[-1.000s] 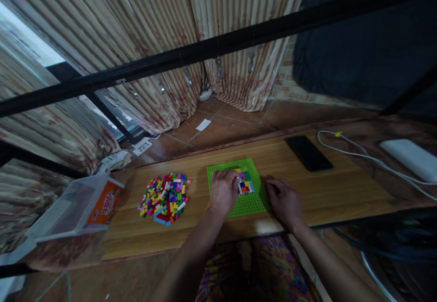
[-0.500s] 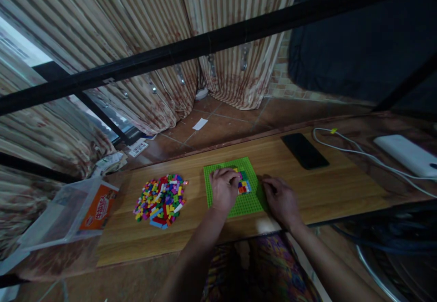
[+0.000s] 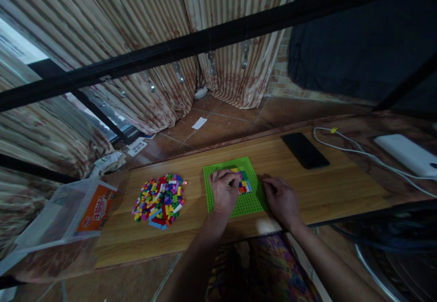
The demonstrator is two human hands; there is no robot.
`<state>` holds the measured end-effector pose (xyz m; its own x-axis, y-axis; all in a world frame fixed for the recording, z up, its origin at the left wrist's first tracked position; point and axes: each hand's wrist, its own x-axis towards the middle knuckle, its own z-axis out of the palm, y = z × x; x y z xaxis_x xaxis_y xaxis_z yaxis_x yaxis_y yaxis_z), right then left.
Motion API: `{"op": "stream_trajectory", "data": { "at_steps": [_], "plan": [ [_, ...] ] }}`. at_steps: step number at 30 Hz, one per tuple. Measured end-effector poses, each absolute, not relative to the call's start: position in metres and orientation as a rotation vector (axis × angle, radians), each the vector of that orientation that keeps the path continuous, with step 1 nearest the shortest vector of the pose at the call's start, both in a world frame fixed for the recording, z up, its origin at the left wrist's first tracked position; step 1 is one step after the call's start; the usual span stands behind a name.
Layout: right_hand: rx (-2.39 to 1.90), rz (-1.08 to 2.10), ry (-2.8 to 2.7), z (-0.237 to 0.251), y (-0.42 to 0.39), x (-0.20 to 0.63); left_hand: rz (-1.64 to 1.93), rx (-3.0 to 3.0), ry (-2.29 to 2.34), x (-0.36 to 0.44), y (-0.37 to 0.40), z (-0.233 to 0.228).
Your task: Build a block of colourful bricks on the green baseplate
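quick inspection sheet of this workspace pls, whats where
surface: wooden tabletop, long and narrow
job's things: green baseplate with a patch of coloured bricks; loose brick pile to its left
clutter: black phone, white device, clear plastic box at the left end
hands: left hand on the baseplate by the bricks; right hand at its right edge
cables: white cable across the right end
surroundings: striped curtains, tiled floor

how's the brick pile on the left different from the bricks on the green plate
The loose brick pile lies straight on the wooden table, a wide, jumbled heap that no hand touches. The bricks on the green baseplate form a small, flat, tidy patch, with the left hand on them and the right hand at the green baseplate's right edge. Both are small, mixed-colour bricks.
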<state>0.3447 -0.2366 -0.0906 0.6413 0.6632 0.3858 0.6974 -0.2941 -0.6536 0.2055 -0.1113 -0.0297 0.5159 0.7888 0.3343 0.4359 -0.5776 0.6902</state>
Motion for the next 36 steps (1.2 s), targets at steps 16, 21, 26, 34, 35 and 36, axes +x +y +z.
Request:
{"op": "stream_trajectory", "data": {
  "at_steps": [16, 21, 26, 34, 35, 36],
  "plan": [
    [-2.026, -0.037, -1.065, -0.091, -0.237, 0.344, 0.886, 2.196, 1.076, 0.213, -0.107, -0.035],
    [-2.018, -0.051, -1.084, -0.092, -0.237, 0.344, 0.89, 2.235, 1.075, 0.213, -0.108, -0.036],
    [-2.024, -0.054, -1.088, -0.092, -0.237, 0.345, 0.892, 2.328, 1.085, 0.212, -0.111, -0.039],
    [-2.027, -0.059, -1.08, -0.09, -0.236, 0.343, 0.847, 2.622, 0.963, 0.202, -0.12, -0.045],
    [-2.021, -0.06, -1.082, -0.09, -0.236, 0.343, 0.844, 2.643, 0.955, 0.201, -0.121, -0.045],
    [-2.017, -0.058, -1.083, -0.09, -0.236, 0.343, 0.837, 2.663, 0.95, 0.2, -0.122, -0.045]
  ]
}}
